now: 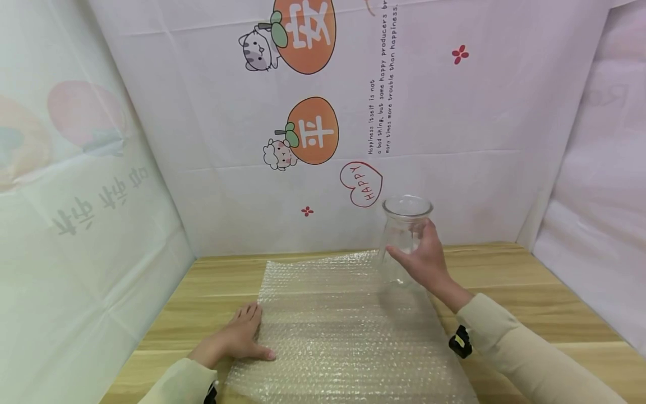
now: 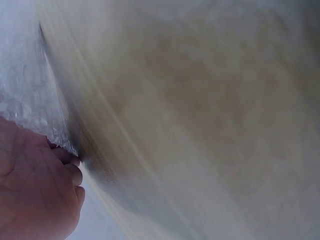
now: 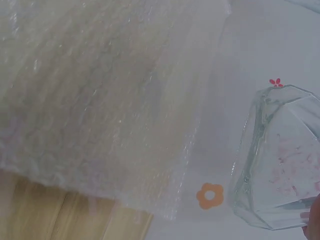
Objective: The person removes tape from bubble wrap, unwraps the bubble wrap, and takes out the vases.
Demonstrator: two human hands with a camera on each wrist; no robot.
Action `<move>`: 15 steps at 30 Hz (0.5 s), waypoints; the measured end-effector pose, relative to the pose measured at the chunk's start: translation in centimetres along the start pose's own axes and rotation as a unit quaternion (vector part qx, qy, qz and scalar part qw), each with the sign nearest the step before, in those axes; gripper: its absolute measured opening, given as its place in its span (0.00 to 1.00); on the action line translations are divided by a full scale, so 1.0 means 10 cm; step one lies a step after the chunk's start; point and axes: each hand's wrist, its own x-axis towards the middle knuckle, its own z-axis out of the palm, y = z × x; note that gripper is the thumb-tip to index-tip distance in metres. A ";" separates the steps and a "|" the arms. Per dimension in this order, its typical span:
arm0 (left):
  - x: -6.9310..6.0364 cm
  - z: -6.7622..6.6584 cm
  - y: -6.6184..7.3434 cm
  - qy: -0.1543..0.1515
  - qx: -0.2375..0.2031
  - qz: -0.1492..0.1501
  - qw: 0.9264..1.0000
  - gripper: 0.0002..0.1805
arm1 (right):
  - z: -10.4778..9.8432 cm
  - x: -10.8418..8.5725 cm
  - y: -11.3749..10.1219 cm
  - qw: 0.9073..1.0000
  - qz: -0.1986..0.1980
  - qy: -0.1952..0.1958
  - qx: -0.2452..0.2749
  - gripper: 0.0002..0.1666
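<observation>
A clear glass vase (image 1: pixel 398 247) with a wide round rim stands upright in my right hand (image 1: pixel 424 255), which grips its side with thumb and fingers spread around it. In the right wrist view the faceted base of the vase (image 3: pixel 280 160) shows, with a bit of the hand (image 3: pixel 314 222) at the frame's edge. The vase is over the far right part of a sheet of bubble wrap (image 1: pixel 343 331); whether it touches the sheet I cannot tell. My left hand (image 1: pixel 239 335) rests at the sheet's left edge, thumb on the wrap, fingers extended.
Under the bubble wrap lies a wood-grain tabletop (image 1: pixel 212 280). A white printed cloth (image 1: pixel 227 207) hangs behind the table, and pale cloth also stands along the left and right sides.
</observation>
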 end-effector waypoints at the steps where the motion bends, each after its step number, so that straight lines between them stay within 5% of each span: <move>1: 0.00 0.00 0.00 0.000 0.000 0.000 1.000 0.69 | -0.02 0.00 0.01 1.000 -0.002 0.003 -0.003 0.50; 15: -0.03 -0.01 0.03 0.005 0.007 0.002 1.000 0.68 | -0.33 0.02 0.28 0.999 -0.030 0.031 -0.022 0.60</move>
